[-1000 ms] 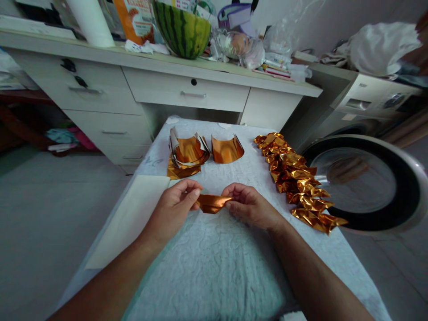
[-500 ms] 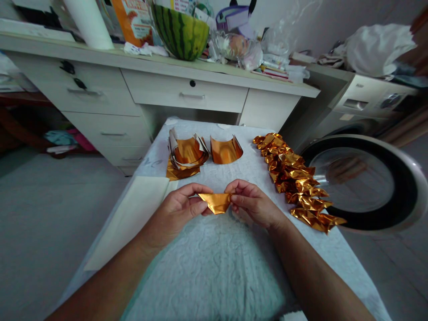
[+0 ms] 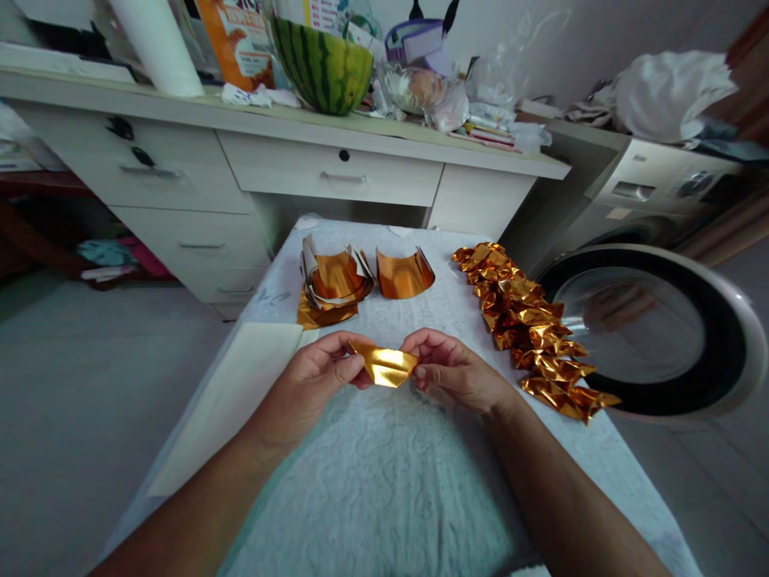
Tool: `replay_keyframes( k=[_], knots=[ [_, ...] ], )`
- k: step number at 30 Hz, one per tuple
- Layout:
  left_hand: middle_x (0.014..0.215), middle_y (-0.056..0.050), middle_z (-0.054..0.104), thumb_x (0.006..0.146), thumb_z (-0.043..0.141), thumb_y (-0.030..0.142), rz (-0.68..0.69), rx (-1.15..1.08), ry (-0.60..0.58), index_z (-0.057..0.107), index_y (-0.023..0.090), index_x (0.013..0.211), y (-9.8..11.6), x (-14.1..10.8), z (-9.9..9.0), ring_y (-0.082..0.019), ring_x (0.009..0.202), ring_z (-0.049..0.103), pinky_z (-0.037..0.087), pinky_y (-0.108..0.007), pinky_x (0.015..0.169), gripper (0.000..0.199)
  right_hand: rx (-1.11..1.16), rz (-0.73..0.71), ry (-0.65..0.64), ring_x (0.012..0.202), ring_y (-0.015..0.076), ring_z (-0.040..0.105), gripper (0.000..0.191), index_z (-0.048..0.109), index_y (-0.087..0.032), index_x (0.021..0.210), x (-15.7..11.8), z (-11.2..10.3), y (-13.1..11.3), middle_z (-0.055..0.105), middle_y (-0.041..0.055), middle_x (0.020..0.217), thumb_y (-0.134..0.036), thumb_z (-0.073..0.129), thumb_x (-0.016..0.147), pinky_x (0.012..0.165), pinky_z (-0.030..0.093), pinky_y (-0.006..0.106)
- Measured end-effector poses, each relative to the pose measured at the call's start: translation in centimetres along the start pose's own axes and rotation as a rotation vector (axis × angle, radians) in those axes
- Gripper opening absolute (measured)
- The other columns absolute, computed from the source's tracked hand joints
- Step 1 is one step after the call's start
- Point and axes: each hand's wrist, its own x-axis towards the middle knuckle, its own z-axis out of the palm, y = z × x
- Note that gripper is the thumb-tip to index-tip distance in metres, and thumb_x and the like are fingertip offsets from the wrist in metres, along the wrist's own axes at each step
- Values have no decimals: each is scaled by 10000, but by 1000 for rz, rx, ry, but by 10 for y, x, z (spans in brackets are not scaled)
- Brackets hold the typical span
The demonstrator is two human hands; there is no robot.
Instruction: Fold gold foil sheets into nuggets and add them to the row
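A small folded piece of gold foil paper (image 3: 388,367), boat-like in outline, is held just above the cloth-covered table. My left hand (image 3: 321,370) pinches its left end between thumb and fingers. At its right end, my right hand (image 3: 453,369) grips it the same way. Beyond my hands lie a curved stack of gold foil sheets (image 3: 336,276) and a single curled foil sheet (image 3: 405,274). Folded gold foil pieces (image 3: 529,320) run in an overlapping row along the table's right side.
A white sheet (image 3: 234,401) lies at the table's left. Behind stands a white desk (image 3: 288,164) bearing half a watermelon (image 3: 324,68), a paper roll (image 3: 159,48) and clutter. A washing machine's open round door (image 3: 649,328) juts out beside the right table edge.
The folded foil piece has tilted between my hands, so its front face now shows brighter with a crease across it. It has shifted slightly left; both hands keep hold.
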Motion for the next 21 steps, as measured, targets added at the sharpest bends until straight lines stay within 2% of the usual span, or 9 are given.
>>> replay_keyframes(
  k=[3, 9, 12, 16, 21],
  knots=[
    [911, -24, 661, 881, 639, 323, 14, 2, -17, 654, 201, 1022, 0, 0, -1, -135, 799, 587, 454, -239, 729, 187, 24, 16, -27, 606, 46, 508, 310, 625, -177, 1023, 0, 0, -1, 602, -22, 820, -256, 783, 768, 548, 401, 155],
    [793, -15, 607, 878, 620, 338, 11, -41, -88, 641, 179, 931, 3, 0, -1, -131, 746, 534, 425, -236, 699, 169, 74, 118, -52, 560, 43, 505, 291, 599, -142, 874, -1, -2, 2, 607, -32, 711, -270, 817, 730, 538, 380, 152],
    [833, -19, 590, 847, 647, 331, -3, -97, -102, 636, 174, 903, 5, -1, 0, -130, 747, 513, 425, -240, 698, 167, 65, 154, -69, 560, 48, 515, 283, 607, -133, 845, -1, -2, 4, 609, -30, 695, -278, 818, 725, 552, 396, 162],
    [881, -18, 582, 804, 686, 301, -43, -186, -98, 634, 172, 865, 4, -2, 2, -120, 751, 500, 429, -232, 693, 152, 87, 127, -47, 553, 47, 519, 266, 633, -128, 868, -1, -1, 5, 619, -29, 692, -279, 808, 737, 551, 400, 164],
    [785, -17, 593, 794, 710, 309, -94, -210, -111, 637, 170, 845, 2, -1, 0, -128, 721, 519, 434, -235, 659, 166, 100, 119, -48, 567, 52, 542, 269, 648, -127, 861, -1, -2, 5, 648, -14, 713, -296, 813, 732, 555, 407, 168]
  ],
)
